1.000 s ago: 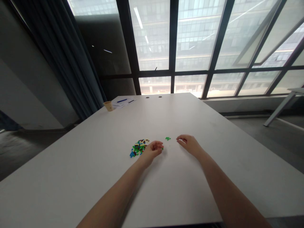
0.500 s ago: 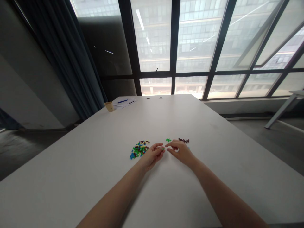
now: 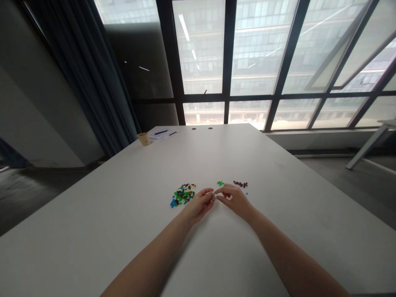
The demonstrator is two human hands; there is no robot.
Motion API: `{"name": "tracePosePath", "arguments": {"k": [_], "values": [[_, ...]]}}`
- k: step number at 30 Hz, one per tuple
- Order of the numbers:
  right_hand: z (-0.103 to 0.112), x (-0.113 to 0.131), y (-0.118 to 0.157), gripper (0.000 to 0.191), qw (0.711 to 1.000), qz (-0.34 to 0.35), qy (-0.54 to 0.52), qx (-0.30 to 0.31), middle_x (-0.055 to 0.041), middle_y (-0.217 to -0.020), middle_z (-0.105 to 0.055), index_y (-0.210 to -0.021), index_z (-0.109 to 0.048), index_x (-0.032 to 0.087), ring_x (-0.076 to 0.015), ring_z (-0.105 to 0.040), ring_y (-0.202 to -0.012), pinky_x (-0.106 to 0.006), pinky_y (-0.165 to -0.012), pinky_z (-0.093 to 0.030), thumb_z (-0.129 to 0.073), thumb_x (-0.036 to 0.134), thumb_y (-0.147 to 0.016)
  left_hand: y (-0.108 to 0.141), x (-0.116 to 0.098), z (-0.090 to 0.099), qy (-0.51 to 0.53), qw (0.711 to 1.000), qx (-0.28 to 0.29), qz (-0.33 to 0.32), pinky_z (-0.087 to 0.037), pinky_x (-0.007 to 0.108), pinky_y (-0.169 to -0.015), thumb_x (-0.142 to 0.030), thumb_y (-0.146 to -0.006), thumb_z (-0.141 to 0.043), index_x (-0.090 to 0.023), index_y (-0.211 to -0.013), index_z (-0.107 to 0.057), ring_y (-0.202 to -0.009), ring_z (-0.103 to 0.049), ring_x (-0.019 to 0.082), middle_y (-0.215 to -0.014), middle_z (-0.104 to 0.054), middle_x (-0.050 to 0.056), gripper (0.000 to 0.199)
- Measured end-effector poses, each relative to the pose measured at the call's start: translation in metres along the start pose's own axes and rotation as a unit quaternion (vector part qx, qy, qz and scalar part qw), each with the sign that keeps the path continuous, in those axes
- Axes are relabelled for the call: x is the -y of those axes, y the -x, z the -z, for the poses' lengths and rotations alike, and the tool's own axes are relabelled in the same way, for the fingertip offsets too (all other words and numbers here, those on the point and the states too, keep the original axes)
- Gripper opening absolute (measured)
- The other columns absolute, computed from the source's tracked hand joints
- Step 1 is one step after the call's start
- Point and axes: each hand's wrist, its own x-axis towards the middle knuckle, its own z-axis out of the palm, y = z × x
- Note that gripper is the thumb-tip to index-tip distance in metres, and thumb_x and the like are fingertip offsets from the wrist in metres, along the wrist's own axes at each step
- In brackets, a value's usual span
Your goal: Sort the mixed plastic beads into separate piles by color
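You are pinching a small green piece (image 3: 213,195) in your left hand (image 3: 200,203), at the lower centre of the frame. Your right hand (image 3: 235,199) is curling close beside it, though whether it is gripping cannot be told. A multicoloured pile (image 3: 182,195) is lying left of centre, and dark brown pieces (image 3: 240,184) are lying right of centre.

The brick pile (image 3: 181,196) lies left of the left hand (image 3: 199,204).

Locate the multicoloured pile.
In the head view, the pile lies on the table, slightly left of centre, just left of the left hand.
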Motion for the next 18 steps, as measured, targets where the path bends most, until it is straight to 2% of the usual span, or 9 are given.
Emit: {"name": "tracePosePath", "arguments": {"k": [10, 14, 16, 18], "values": [[-0.006, -0.001, 0.001, 0.011, 1.0, 0.013, -0.004, -0.012, 0.0005, -0.063, -0.052, -0.078, -0.066, 0.02, -0.0101, -0.046, -0.059, -0.022, -0.058, -0.038, -0.055, 0.021, -0.077, 0.0, 0.003, 0.001, -0.018, 1.0, -0.001, 0.0, -0.043, 0.012, -0.058, -0.012, -0.063, -0.069, -0.014, -0.081, -0.055, -0.055, -0.054, 0.003, -0.066, -0.057, -0.002, 0.023], [-0.006, -0.009, 0.0, 0.012, 0.999, -0.008, 0.026, -0.023, 0.0009, -0.062, -0.053, -0.077, -0.066, 0.02, -0.0101, -0.046, -0.058, -0.022, -0.058, -0.037, -0.054, 0.02, -0.076, -0.006, 0.003, 0.005, -0.099, 0.993, -0.042, -0.049, -0.04, 0.015, -0.054, -0.019, -0.061, -0.069, -0.014, -0.077, -0.055, -0.054, -0.051, 0.004, -0.062, -0.055, -0.003, 0.022], [-0.004, -0.019, 0.0, 0.012, 0.997, -0.041, 0.053, -0.04, 0.0009, -0.061, -0.052, -0.076, -0.066, 0.02, -0.0106, -0.046, -0.057, -0.023, -0.058, -0.036, -0.054, 0.021, -0.075, -0.011, -0.002, 0.012, -0.186, 0.973, -0.089, -0.103, -0.038, 0.017, -0.053, -0.021, -0.062, -0.067, -0.015, -0.075, -0.056, -0.055, -0.05, 0.006, -0.063, -0.055, -0.002, 0.018], [-0.003, -0.032, 0.0, 0.012, 0.991, -0.085, 0.087, -0.055, 0.0008, -0.06, -0.051, -0.075, -0.067, 0.02, -0.0114, -0.046, -0.057, -0.024, -0.058, -0.035, -0.054, 0.022, -0.074, -0.017, -0.009, 0.021, -0.303, 0.929, -0.13, -0.169, -0.037, 0.019, -0.054, -0.022, -0.065, -0.063, -0.016, -0.073, -0.056, -0.058, -0.05, 0.009, -0.065, -0.055, -0.001, 0.013]]}}
